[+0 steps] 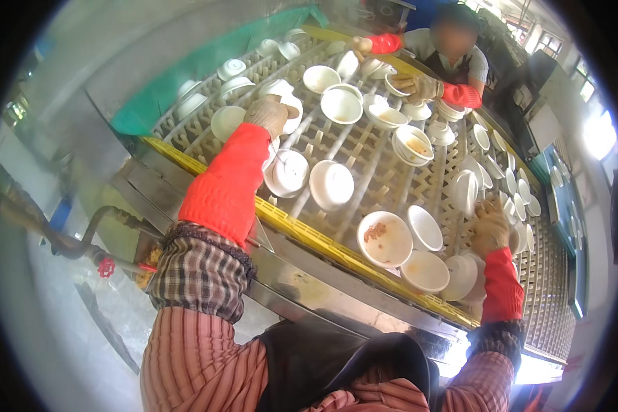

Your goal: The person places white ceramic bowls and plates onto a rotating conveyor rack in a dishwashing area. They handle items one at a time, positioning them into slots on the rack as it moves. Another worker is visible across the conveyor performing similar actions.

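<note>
My left hand [269, 114], in a beige work glove with a red cuff, reaches over the slatted belt and touches white bowls [292, 116] near the green curtain; its grip is partly hidden. Upturned white bowls [331, 184] lie just below it. Low on the right, my gloved right hand [489, 226] is beside a tilted white bowl [464, 191] and a row of bowls; whether it holds one is unclear. Between my hands, a bowl with brown food scraps [384, 239] rests near the yellow edge, next to a plain white bowl [425, 228] and a stained bowl [425, 272].
Across the belt, a co-worker's gloved hands [417, 87] handle bowls. A green curtain [159, 95] hangs at the belt's far left. The yellow rail [329, 237] and a metal ledge run in front of me. A pipe with a red valve handle [105, 267] is at lower left.
</note>
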The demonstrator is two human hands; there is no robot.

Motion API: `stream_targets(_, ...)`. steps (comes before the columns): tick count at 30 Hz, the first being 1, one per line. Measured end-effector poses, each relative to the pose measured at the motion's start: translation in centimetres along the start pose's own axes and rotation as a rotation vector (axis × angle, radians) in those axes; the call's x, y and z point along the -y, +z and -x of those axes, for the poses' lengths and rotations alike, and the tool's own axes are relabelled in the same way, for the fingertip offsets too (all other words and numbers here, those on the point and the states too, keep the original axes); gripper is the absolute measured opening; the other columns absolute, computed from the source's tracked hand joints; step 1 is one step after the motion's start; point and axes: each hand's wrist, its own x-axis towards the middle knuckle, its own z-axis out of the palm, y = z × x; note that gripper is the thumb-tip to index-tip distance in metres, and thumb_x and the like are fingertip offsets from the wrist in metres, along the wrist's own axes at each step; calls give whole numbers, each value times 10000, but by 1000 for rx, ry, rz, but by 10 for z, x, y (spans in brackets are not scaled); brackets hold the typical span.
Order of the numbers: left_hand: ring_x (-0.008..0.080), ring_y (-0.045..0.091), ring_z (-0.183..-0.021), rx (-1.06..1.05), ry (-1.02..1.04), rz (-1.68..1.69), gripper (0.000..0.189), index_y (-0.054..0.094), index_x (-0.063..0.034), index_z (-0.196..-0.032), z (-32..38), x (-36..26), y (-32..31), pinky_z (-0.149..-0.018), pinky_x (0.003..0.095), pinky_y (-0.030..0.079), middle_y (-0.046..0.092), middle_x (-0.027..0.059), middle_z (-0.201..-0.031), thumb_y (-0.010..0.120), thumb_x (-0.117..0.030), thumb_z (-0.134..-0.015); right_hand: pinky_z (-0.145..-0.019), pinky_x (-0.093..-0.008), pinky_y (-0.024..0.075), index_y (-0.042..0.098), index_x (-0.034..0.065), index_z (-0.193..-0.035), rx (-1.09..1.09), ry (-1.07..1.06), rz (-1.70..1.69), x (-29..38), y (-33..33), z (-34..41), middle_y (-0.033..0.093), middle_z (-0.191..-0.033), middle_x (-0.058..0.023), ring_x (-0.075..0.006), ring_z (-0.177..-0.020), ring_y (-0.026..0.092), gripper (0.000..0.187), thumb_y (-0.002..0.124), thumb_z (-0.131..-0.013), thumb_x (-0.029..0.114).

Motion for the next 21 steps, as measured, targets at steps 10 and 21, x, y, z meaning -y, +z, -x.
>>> stream_targets(10, 395, 734, -1280, -214, 251, -543, 442, 755, -91, -1390, -50, 10, -8, -1114, 513, 562, 796, 168, -1352, 730, -361, -1042, -1401, -579, 262, 864, 9, -1190, -185, 513, -368, -9, -4, 75, 757, -1461, -245, -438, -1527, 592, 311, 823, -919, 156)
stream_targets(21, 240, 647, -1451, -186, 456, -1129, 417, 761, -166, -1461, -151, -38, 99, -1262, 510, 396, 762, 65, -1480, 622, -303, -1092, -1224, -444, 506, 727, -30, -1476, -48, 324, -988, 80, -48, 20, 768, -1435, -243, -379, -1394, 707, 656, 902, -869, 145)
